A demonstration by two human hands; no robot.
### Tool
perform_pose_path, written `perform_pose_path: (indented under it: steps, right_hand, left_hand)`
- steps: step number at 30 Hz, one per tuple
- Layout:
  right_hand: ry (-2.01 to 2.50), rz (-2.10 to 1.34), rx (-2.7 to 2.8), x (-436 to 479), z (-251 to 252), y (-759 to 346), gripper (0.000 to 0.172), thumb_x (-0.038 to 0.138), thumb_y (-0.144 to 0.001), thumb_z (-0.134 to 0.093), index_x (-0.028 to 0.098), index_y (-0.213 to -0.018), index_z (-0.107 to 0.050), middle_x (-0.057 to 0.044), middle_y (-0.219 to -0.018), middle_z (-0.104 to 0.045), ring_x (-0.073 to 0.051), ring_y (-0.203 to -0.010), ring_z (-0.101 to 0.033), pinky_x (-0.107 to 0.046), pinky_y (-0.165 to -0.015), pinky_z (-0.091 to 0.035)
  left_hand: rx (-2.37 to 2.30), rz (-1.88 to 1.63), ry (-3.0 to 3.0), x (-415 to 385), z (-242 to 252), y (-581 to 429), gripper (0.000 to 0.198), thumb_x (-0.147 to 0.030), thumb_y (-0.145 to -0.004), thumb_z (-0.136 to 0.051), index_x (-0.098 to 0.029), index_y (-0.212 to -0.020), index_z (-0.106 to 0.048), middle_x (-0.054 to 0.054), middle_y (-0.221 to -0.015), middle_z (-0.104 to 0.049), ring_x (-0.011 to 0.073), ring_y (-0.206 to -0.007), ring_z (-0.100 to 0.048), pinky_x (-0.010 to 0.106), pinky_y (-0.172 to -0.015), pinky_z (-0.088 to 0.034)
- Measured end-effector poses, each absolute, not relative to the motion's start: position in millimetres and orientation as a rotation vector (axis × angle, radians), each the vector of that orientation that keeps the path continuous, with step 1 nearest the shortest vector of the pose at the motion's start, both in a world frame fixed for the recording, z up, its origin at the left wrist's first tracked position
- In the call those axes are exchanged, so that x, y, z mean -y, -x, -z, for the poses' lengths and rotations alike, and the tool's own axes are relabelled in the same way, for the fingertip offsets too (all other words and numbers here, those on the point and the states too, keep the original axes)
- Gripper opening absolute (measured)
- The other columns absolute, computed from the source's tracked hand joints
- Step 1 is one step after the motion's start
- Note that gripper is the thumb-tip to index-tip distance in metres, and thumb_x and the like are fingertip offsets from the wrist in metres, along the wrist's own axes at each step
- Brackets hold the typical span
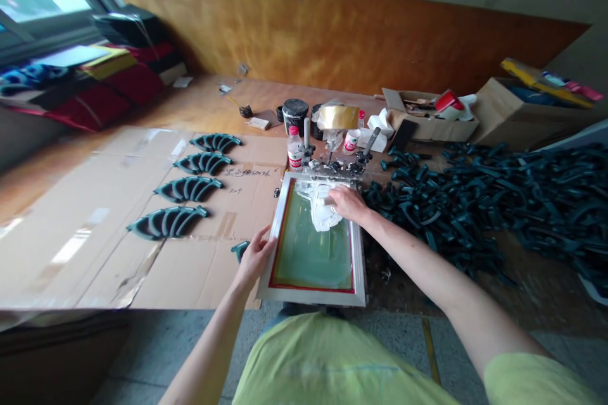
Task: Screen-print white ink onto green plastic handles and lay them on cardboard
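Observation:
My left hand (257, 254) is at the left edge of a silver-framed printing screen (304, 266), fingertips against the frame. A dark green curved plastic part (240, 250) pokes out from the left side of this hand, which seems closed around it; its other end is hidden. Over the upper part of the green mesh, my right hand (349, 204) grips a squeegee (327, 201) by its pale handle. White ink (327, 221) lies thickly around the squeegee and along the top of the mesh. A metal hinge clamp (335, 168) holds the frame's far end.
Several fanned rows of green parts (168, 223) lie on cardboard (95, 253) to the left. A large heap of similar parts (441, 202) covers the right. Behind the screen stand a bottle (294, 149), a black tub (295, 115) and an open carton (434, 130).

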State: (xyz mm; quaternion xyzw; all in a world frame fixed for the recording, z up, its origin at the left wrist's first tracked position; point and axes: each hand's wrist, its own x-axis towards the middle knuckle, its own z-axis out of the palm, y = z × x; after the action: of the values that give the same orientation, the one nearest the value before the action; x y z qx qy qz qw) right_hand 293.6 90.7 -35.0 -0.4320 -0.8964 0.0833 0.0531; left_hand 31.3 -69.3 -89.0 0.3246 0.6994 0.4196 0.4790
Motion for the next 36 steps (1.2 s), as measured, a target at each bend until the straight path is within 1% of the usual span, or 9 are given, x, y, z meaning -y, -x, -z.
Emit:
perform_pose_path:
  steps: [5, 10, 16, 21, 23, 25, 27, 31, 36]
  right_hand:
    - [0.908, -0.406, 2.836, -64, 32, -326, 0.034, -0.006, -0.070, -0.050, 0.019, -0.086, -0.067, -0.005, -0.086, -0.067, -0.019, -0.092, -0.059, -0.027, -0.076, -0.044]
    - [0.985, -0.395, 2.778, -77, 25, -318, 0.017, 0.005, -0.075, -0.056, 0.020, -0.076, -0.064, -0.003, -0.078, -0.063, -0.018, -0.079, -0.057, -0.027, -0.070, -0.044]
    - [0.934, -0.187, 2.629, -48, 52, -312, 0.030, -0.002, -0.077, -0.047, 0.017, -0.090, -0.067, -0.009, -0.091, -0.065, -0.022, -0.095, -0.055, -0.032, -0.083, -0.046]
    - [0.924, -0.332, 2.613, -63, 37, -320, 0.019, 0.011, -0.083, -0.058, 0.020, -0.096, -0.069, -0.006, -0.091, -0.067, -0.020, -0.089, -0.059, -0.030, -0.082, -0.048]
    - [1.063, -0.357, 2.526, -86, 24, -309, 0.031, 0.017, -0.083, -0.065, 0.024, -0.112, -0.066, -0.004, -0.098, -0.068, -0.019, -0.092, -0.061, -0.031, -0.084, -0.048]
    - [1.231, -0.341, 2.463, -111, 12, -298, 0.055, 0.018, -0.079, -0.071, 0.029, -0.131, -0.056, -0.004, -0.103, -0.068, -0.020, -0.093, -0.062, -0.031, -0.084, -0.048]
    - [1.369, -0.272, 2.403, -131, 1, -295, 0.068, 0.020, -0.076, -0.074, 0.030, -0.138, -0.049, -0.005, -0.107, -0.067, -0.022, -0.093, -0.063, -0.032, -0.082, -0.049]
    - [1.495, -0.096, 2.094, -146, -2, -328, 0.050, 0.027, -0.084, -0.064, 0.023, -0.133, -0.054, -0.010, -0.112, -0.064, -0.025, -0.098, -0.061, -0.036, -0.085, -0.048]
    - [1.744, -0.282, 1.999, -106, 44, -369, 0.023, 0.034, -0.090, -0.054, 0.019, -0.103, -0.064, -0.005, -0.085, -0.067, -0.022, -0.082, -0.061, -0.032, -0.075, -0.047]
  left_hand:
    - [-1.696, -1.008, -0.797, 70, 93, -31, 0.074, -0.061, -0.066, -0.069, -0.021, -0.127, -0.060, 0.000, -0.071, -0.067, 0.0153, -0.056, -0.059, 0.024, -0.051, -0.044]
    - [-1.671, -0.996, -0.836, 70, 98, -30, 0.074, -0.064, -0.070, -0.065, -0.018, -0.128, -0.058, 0.001, -0.075, -0.067, 0.0153, -0.060, -0.060, 0.024, -0.054, -0.045]
    - [-1.634, -1.009, -0.827, 73, 92, -29, 0.069, -0.061, -0.073, -0.065, -0.022, -0.129, -0.055, -0.001, -0.072, -0.065, 0.0136, -0.059, -0.059, 0.022, -0.052, -0.044]
    - [-1.599, -1.033, -0.774, 72, 84, -30, 0.070, -0.059, -0.072, -0.067, -0.023, -0.130, -0.054, -0.001, -0.073, -0.066, 0.0137, -0.059, -0.061, 0.022, -0.053, -0.046]
    - [-1.569, -1.040, -0.757, 71, 74, -29, 0.076, -0.059, -0.071, -0.070, -0.023, -0.134, -0.051, -0.001, -0.075, -0.068, 0.0144, -0.059, -0.062, 0.023, -0.053, -0.047]
    - [-1.532, -1.037, -0.749, 71, 58, -27, 0.081, -0.058, -0.070, -0.071, -0.025, -0.139, -0.046, 0.000, -0.078, -0.069, 0.0152, -0.059, -0.063, 0.023, -0.051, -0.046]
    - [-1.476, -1.032, -0.737, 69, 37, -24, 0.080, -0.061, -0.071, -0.068, -0.027, -0.140, -0.045, 0.001, -0.083, -0.071, 0.0164, -0.063, -0.065, 0.024, -0.053, -0.048]
    - [-1.372, -1.131, -0.749, 51, -6, -22, 0.066, -0.072, -0.077, -0.054, -0.020, -0.117, -0.064, 0.005, -0.094, -0.072, 0.0180, -0.069, -0.066, 0.027, -0.058, -0.051]
    - [-1.129, -1.494, -0.897, -4, -52, -31, 0.051, -0.065, -0.082, -0.053, -0.018, -0.098, -0.066, 0.004, -0.089, -0.070, 0.0163, -0.079, -0.065, 0.025, -0.063, -0.052]
